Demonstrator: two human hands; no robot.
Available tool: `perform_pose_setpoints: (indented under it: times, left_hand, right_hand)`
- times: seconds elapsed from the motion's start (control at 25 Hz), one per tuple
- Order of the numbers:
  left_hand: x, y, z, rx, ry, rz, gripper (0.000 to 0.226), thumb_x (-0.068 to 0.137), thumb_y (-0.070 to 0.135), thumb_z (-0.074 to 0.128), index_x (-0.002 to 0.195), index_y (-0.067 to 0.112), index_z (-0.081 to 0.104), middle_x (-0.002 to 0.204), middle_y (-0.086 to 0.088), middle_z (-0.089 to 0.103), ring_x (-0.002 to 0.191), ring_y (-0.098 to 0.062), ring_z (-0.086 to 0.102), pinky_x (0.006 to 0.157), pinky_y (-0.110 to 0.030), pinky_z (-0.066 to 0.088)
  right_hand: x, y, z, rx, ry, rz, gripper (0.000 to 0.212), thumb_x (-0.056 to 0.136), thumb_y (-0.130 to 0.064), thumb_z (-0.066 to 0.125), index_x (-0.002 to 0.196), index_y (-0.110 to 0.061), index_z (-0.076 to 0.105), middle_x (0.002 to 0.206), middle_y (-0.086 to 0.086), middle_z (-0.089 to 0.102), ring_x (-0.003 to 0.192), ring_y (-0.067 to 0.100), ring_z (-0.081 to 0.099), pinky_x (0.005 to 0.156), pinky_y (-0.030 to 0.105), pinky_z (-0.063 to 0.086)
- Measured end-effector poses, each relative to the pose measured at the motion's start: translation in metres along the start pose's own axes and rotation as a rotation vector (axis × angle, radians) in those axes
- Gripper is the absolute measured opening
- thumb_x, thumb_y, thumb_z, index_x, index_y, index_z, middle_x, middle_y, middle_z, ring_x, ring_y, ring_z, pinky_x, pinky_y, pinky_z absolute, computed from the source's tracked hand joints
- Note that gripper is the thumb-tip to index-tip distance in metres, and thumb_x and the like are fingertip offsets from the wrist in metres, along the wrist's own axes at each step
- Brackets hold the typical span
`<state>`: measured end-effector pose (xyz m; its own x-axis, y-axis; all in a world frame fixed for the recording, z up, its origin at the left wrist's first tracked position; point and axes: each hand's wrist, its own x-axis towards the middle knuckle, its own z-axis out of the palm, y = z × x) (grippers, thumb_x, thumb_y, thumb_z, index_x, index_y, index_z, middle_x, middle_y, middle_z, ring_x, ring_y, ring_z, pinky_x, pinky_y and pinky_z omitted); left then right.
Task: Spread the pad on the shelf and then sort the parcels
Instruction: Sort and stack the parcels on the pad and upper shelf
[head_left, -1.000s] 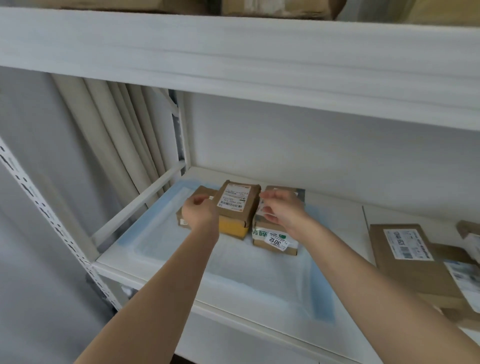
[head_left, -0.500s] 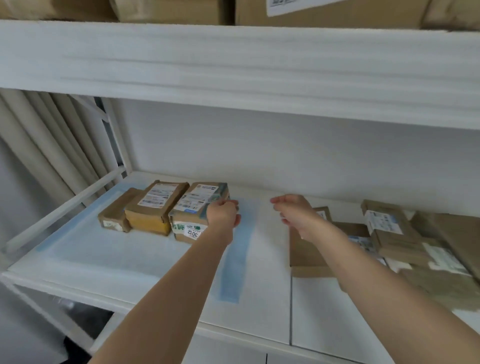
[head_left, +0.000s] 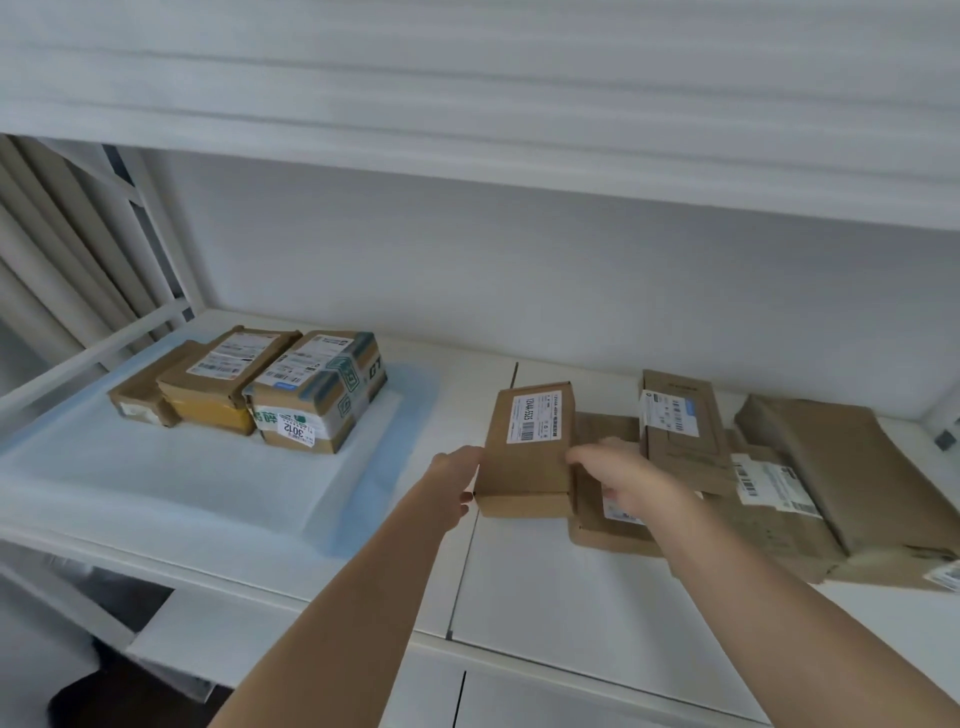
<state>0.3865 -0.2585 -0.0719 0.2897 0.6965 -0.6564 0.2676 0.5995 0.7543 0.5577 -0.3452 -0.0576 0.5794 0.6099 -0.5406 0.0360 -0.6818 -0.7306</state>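
A brown parcel (head_left: 527, 449) with a white barcode label on top sat between the two hands, near the middle of the white shelf (head_left: 571, 597) and just right of the seam between its boards. The left hand (head_left: 452, 480) lay against the parcel's left side, fingers fairly straight and pressing on the cardboard rather than wrapped round it. The right hand (head_left: 621, 480) met the parcel's right side at its near corner; its fingers were bent over that edge, though how firmly they gripped could not be made out. Whether the parcel was lifted or resting on the shelf could not be told; its right edge overlapped a flat brown envelope (head_left: 605, 530) beneath the right hand.

To the left, the pad (head_left: 171, 483), white with a pale blue border, was spread flat over the left part of the shelf. On its far half stood three sorted boxes in a row, touching: a small low box (head_left: 143, 400) at the left, a box with a yellow front (head_left: 223, 387) in the middle, and a box with green tape (head_left: 322, 395) and a "3012" sticker at the right. These were well apart from both hands.

To the right of the hands lay a loose pile of unsorted packets (head_left: 810, 478), overlapping one another, some with labels facing up.
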Motion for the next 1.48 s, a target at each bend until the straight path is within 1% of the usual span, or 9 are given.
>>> perform_pose_setpoints:
  times: [0.16, 0.32, 0.4, 0.52, 0.76, 1.04, 1.12, 1.32, 1.48]
  left_hand:
    - [-0.009, -0.014, -0.002, -0.055, -0.073, 0.004, 0.038, 0.089, 0.021, 0.055, 0.124, 0.007, 0.052, 0.101, -0.009, 0.057, 0.08, -0.022, 0.052, 0.068, -0.028, 0.042]
    - [-0.021, -0.022, -0.01, -0.072, -0.149, 0.015, 0.011, 0.093, 0.018, 0.052, 0.099, 0.012, 0.059, 0.103, -0.01, 0.062, 0.093, -0.025, 0.057, 0.094, -0.034, 0.044]
    - [-0.023, -0.026, -0.017, -0.084, -0.15, 0.031, 0.008, 0.093, 0.018, 0.053, 0.092, 0.013, 0.059, 0.104, -0.012, 0.063, 0.093, -0.026, 0.059, 0.098, -0.038, 0.044]
    - [-0.023, -0.031, -0.026, -0.151, -0.15, 0.035, 0.007, 0.092, 0.017, 0.054, 0.093, 0.011, 0.056, 0.101, -0.014, 0.065, 0.089, -0.028, 0.063, 0.092, -0.039, 0.048]
    - [-0.029, -0.037, -0.022, -0.209, -0.218, -0.017, 0.032, 0.09, 0.03, 0.061, 0.112, 0.008, 0.056, 0.099, -0.014, 0.063, 0.086, -0.027, 0.063, 0.08, -0.038, 0.056]
    - [-0.049, -0.028, 0.0, -0.412, -0.401, 0.028, 0.034, 0.087, 0.033, 0.065, 0.119, 0.019, 0.062, 0.106, -0.011, 0.072, 0.09, -0.027, 0.068, 0.073, -0.038, 0.056]
    - [-0.051, -0.023, 0.001, -0.449, -0.417, 0.071, 0.048, 0.08, 0.029, 0.073, 0.124, 0.017, 0.058, 0.112, -0.013, 0.07, 0.094, -0.029, 0.069, 0.073, -0.039, 0.057]
    - [-0.058, -0.009, 0.007, -0.415, -0.282, 0.181, 0.055, 0.08, 0.023, 0.075, 0.129, 0.019, 0.051, 0.115, -0.012, 0.067, 0.095, -0.028, 0.067, 0.062, -0.032, 0.056]
    - [-0.063, -0.013, 0.023, -0.522, -0.146, 0.151, 0.04, 0.083, 0.022, 0.072, 0.12, 0.013, 0.059, 0.099, -0.01, 0.071, 0.083, -0.023, 0.068, 0.055, -0.029, 0.055]
  right_hand:
    - [0.0, 0.013, 0.006, 0.033, 0.002, 0.007, 0.055, 0.081, -0.028, 0.062, 0.132, -0.012, 0.049, 0.133, 0.007, 0.053, 0.117, 0.027, 0.051, 0.093, 0.034, 0.044]
    - [-0.008, 0.02, 0.019, 0.0, 0.024, -0.041, 0.037, 0.079, -0.026, 0.062, 0.114, -0.012, 0.059, 0.113, 0.009, 0.063, 0.1, 0.026, 0.061, 0.083, 0.038, 0.055]
    - [-0.021, 0.021, 0.022, 0.021, 0.028, -0.06, 0.033, 0.082, -0.022, 0.063, 0.113, -0.013, 0.06, 0.109, 0.007, 0.065, 0.097, 0.025, 0.063, 0.078, 0.036, 0.055]
    - [-0.032, 0.019, 0.022, 0.16, 0.019, -0.104, 0.026, 0.087, -0.016, 0.064, 0.113, -0.014, 0.059, 0.106, 0.004, 0.067, 0.09, 0.018, 0.063, 0.07, 0.029, 0.05]
    - [-0.062, 0.017, 0.01, 0.479, -0.05, -0.099, 0.035, 0.085, 0.004, 0.063, 0.117, -0.009, 0.059, 0.108, 0.009, 0.07, 0.095, 0.022, 0.066, 0.09, 0.037, 0.054]
    - [-0.084, 0.018, -0.007, 0.402, -0.177, -0.154, 0.041, 0.085, -0.008, 0.071, 0.121, -0.02, 0.055, 0.11, 0.005, 0.07, 0.104, 0.022, 0.067, 0.099, 0.041, 0.051]
    - [-0.082, 0.014, -0.013, 0.356, -0.205, -0.171, 0.031, 0.087, -0.016, 0.07, 0.116, -0.021, 0.059, 0.108, 0.003, 0.071, 0.102, 0.021, 0.068, 0.095, 0.039, 0.053]
    - [-0.063, 0.003, -0.032, 0.196, -0.052, -0.275, 0.013, 0.095, -0.021, 0.059, 0.107, -0.017, 0.063, 0.104, 0.004, 0.066, 0.093, 0.017, 0.063, 0.083, 0.03, 0.053]
    - [-0.031, 0.006, -0.064, 0.132, 0.058, -0.323, 0.022, 0.093, -0.016, 0.057, 0.115, -0.019, 0.06, 0.121, 0.003, 0.059, 0.109, 0.02, 0.056, 0.101, 0.04, 0.047]
